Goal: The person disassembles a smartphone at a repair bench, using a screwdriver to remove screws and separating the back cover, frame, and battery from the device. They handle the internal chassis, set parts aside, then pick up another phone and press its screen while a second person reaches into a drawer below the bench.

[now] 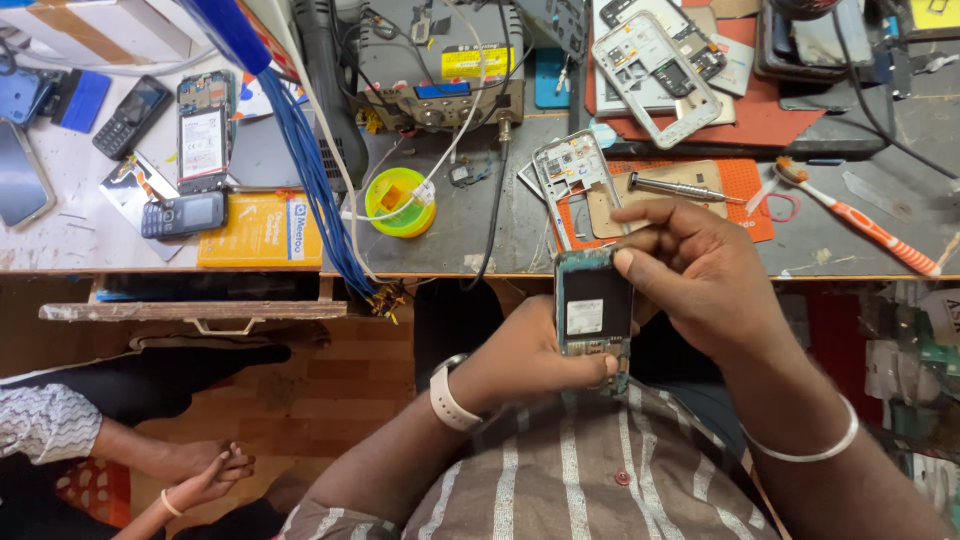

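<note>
Opened phone [593, 312], back cover off and a dark battery with a white label showing, sits upright in the view just below the front edge of the counter [470, 215], above the person's striped shirt. Its long axis runs top to bottom of the picture, the upper end pointing toward the counter and the lower end toward the person's body.

Left hand [525, 357], with a white watch band on the wrist, is curled shut around the lower part of the phone, fingers wrapped along its left side and bottom. Right hand [700, 270], a thin white bangle on its wrist, is loosely closed against the phone's upper right edge, the thumb tip pressing on the top corner; whether it pinches anything small there I cannot tell.

On the counter behind, from big to small: a grey bench instrument [440, 65] with cables, a red mat [755, 120] with bare phone frames, a yellow booklet [262, 230], a bundle of blue wires [310, 170] hanging over the edge, a white phone frame [575, 185] just beyond the right hand, an orange toothbrush [860, 220], a black keypad phone [183, 214], a yellow-green solder reel [398, 200] and a metal screwdriver [675, 187]. An open wooden drawer [195, 305] sticks out at left. Another person's clasped hands [205, 470] rest at lower left, well apart.
</note>
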A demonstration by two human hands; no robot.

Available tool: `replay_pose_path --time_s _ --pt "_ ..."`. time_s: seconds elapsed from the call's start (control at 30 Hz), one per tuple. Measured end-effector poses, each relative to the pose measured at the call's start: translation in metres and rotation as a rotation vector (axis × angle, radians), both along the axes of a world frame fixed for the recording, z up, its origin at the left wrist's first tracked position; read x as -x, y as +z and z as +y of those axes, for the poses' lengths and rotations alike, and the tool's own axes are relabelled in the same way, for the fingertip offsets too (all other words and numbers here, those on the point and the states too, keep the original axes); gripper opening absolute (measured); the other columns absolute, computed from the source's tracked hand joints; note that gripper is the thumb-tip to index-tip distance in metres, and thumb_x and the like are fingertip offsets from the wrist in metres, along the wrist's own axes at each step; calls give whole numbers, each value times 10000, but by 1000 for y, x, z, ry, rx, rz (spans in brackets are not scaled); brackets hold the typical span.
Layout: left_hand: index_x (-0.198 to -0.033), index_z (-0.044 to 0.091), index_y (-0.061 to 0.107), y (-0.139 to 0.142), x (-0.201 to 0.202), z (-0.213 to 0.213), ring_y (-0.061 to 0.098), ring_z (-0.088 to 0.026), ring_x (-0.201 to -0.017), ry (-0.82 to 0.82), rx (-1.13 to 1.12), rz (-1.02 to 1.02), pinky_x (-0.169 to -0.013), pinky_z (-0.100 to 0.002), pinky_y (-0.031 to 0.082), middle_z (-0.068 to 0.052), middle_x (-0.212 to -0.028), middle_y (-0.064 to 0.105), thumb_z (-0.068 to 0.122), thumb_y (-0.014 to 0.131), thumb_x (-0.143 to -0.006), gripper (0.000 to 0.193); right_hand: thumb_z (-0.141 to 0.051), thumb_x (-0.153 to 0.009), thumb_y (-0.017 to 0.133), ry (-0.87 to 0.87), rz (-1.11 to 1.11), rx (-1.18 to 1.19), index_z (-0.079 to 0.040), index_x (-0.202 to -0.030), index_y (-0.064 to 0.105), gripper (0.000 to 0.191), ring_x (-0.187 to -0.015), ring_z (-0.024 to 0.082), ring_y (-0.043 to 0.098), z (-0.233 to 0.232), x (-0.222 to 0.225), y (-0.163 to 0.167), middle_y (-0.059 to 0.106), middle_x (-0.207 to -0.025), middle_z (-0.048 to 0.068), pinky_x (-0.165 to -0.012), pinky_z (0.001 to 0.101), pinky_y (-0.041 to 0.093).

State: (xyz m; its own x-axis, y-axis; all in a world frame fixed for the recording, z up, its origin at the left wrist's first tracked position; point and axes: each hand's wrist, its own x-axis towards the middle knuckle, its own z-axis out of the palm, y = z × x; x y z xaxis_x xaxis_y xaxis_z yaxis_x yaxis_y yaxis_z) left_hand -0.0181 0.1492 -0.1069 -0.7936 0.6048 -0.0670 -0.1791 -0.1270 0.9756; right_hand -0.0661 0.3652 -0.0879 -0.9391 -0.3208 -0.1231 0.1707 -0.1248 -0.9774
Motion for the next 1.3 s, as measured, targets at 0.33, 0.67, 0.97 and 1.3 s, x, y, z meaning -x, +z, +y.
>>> replay_pose_path --time_s 0.33,0.67,0.97,1.3 --pt "-1354 -35 593 -12 26 -26 658 -121 -1037 38 -275 -306 -915 -274 562 -69 -1183 679 528 554 -1048 642 -24 -997 694 152 -153 197 59 -1562 493 605 -920 198 672 2 5 -20 686 -1110 159 -798 314 549" --pt "-1424 -37 544 16 11 -29 651 -96 -977 176 -275 -85 -884 -272 568 -55 -1151 692 159 680 -992 493 2 -989 680 -131 -2 360 7 -1455 469 512 -996 201 702 7 3 -7 693 -1180 135 -822 331 577" --pt "-1374 -57 624 31 9 -32 664 -53 -937 320 -50 95 -831 -223 569 -44 -1106 709 10 633 -983 397 -27 -1011 658 -12 -21 352 44 -1298 550 314 -962 209 684 24 -7 -30 689 -1127 147 -827 356 568" --pt "-1366 -16 602 21 51 -44 555 -27 -680 25 23 -71 -583 -200 464 -3 -833 631 98 665 -940 445 -128 -908 654 182 -376 235 106 -1260 590 428 -982 218 705 51 -32 -56 716 -1106 173 -851 371 574"
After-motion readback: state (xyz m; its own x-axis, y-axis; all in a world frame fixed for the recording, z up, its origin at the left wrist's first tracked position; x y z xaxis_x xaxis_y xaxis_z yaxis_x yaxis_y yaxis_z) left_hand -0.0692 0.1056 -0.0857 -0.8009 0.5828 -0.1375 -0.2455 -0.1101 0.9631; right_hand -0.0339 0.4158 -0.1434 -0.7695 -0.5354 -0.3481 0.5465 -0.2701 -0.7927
